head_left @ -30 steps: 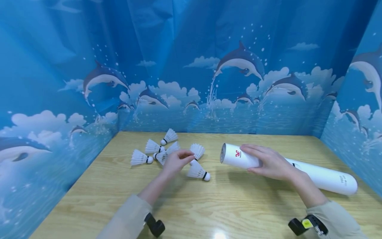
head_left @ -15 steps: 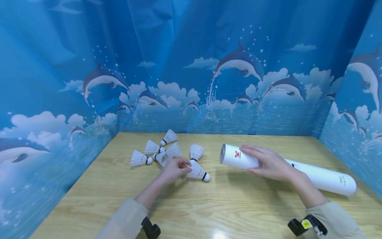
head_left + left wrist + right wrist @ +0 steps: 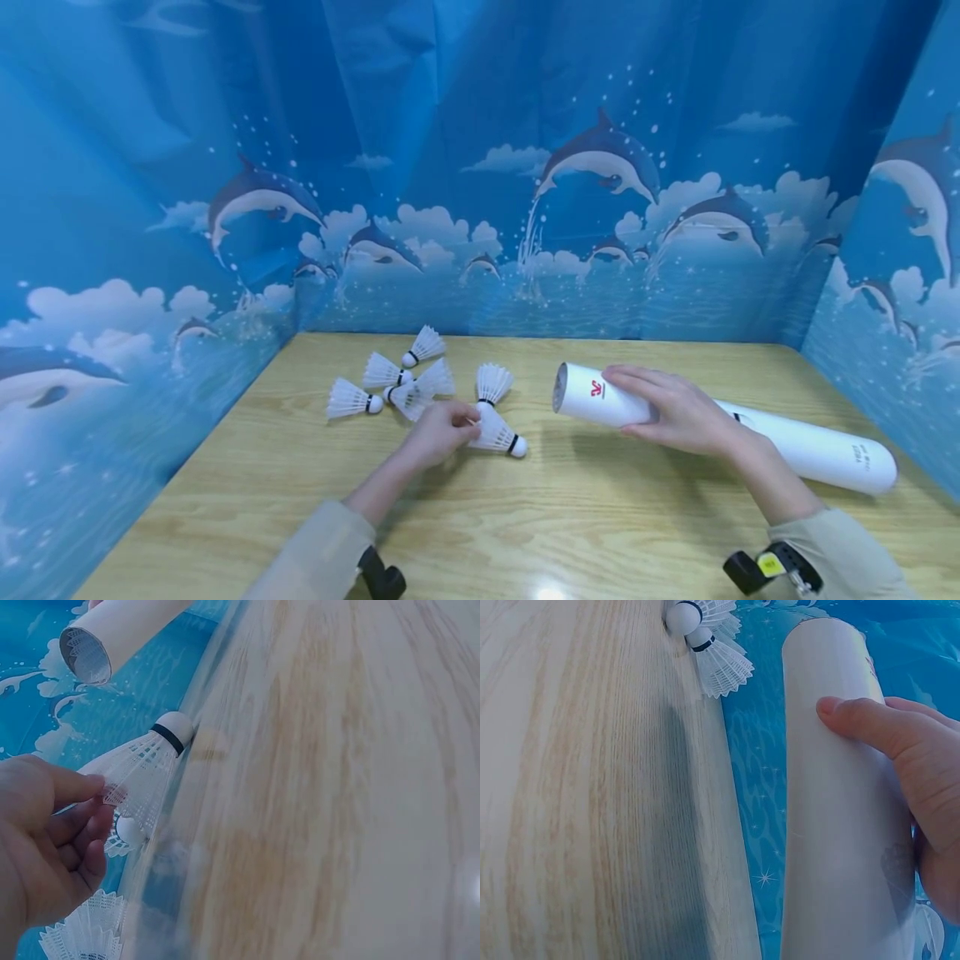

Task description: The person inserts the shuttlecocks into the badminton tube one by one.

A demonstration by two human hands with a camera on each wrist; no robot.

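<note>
Pinching now: the left hand [image 3: 438, 432] has thumb and fingertips [image 3: 88, 784] closed on the feather skirt of the nearest shuttlecock [image 3: 497, 434], which lies on the wooden table [image 3: 570, 517] with its cork to the right.
Right hand [image 3: 675, 410]: curled round the white tube [image 3: 802, 446] near its open left end, thumb on the near side, holding it flat on the table.
Tube mouth [image 3: 84, 655]: facing left, near the shuttlecock and a little further back.
Best grip, I'd say: light on the feathers, since they look easy to crush; a hold nearer the cork would be firmer.
Alignment: cork should lead into the mouth, straight along the tube.
Watch out: a second shuttlecock [image 3: 491, 385] sits just behind, touching or nearly so.
Others: four more shuttlecocks [image 3: 390, 379] clustered to the far left.
</note>
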